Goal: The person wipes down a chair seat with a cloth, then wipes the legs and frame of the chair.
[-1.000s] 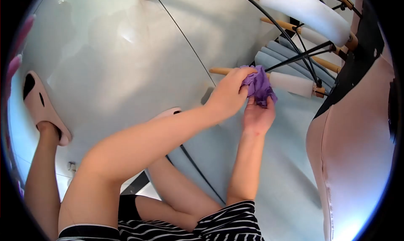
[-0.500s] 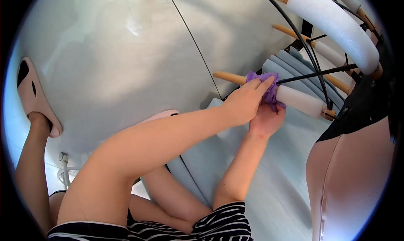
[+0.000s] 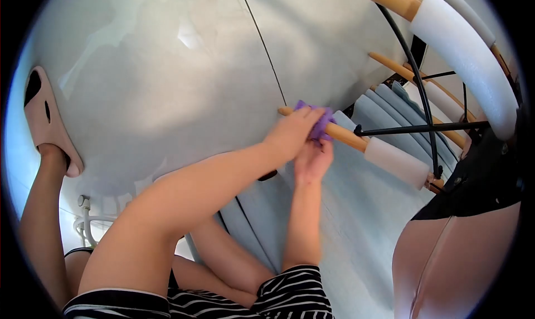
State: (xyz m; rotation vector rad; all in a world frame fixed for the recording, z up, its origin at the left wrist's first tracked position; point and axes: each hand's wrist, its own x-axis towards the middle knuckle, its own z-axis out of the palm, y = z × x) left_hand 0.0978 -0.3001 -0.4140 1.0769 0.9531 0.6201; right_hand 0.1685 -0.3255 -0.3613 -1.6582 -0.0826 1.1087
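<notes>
Head view: both hands of the person meet at one purple cloth [image 3: 324, 121], which lies against the slim wooden leg [image 3: 346, 136] of a frame, a short way in from the leg's free tip. The leg's long axis runs aslant, from the tip at upper left down and rightward to a white sleeve [image 3: 397, 163] near its joint. Bare wood shows between cloth and sleeve; the two are apart.

Left hand [image 3: 292, 130] is nearer the tip and lies over the leg from above, its fingers pressed down and closed on the cloth, which emerges just beyond them. Right hand [image 3: 314, 160] comes from below, palm turned up, fingers bent around the underside of the cloth; its fingertips are hidden. Both are judged to be grasping the cloth, with the leg between them. Whether the cloth encircles the leg fully cannot be told.

Left arm is bent at the elbow, its forearm reaching across and upward to the right. Right arm rises almost straight from the striped garment [image 3: 290, 296], so the forearms converge at the leg.

A black rod [image 3: 401, 130] passes just beside the leg, right of the cloth. A pale floor [image 3: 167, 68] extends beyond the tip.
</notes>
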